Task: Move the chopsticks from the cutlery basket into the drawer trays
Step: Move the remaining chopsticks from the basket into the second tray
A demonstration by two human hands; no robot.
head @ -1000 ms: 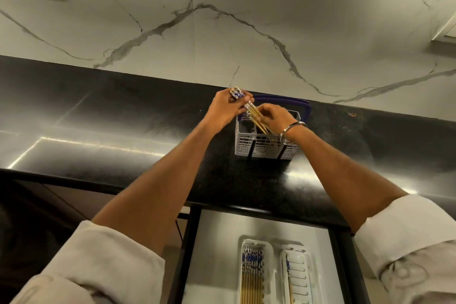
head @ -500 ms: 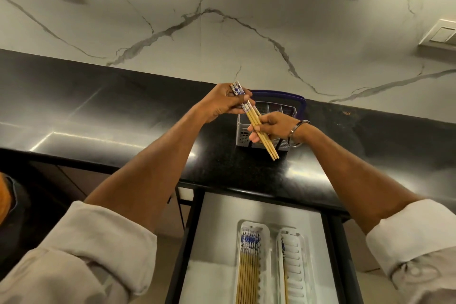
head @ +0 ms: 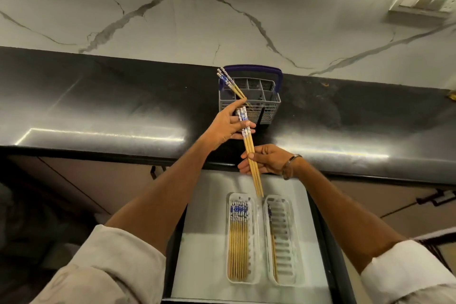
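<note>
Both hands have drawn back from the cutlery basket (head: 256, 106) toward the open drawer (head: 212, 242), bringing a small bundle of chopsticks (head: 250, 148) with them. The left hand (head: 228, 126) pinches the bundle's blue-patterned tops, fingers curled round them. The right hand (head: 266, 159) grips the wooden shafts lower down. The tips hang just above the right tray (head: 291, 242), which holds one or two chopsticks. The left tray (head: 254, 242) beside it holds a full row. More chopsticks (head: 229, 82) lean out of the basket, which stands on the dark surface (head: 98, 106).
</note>
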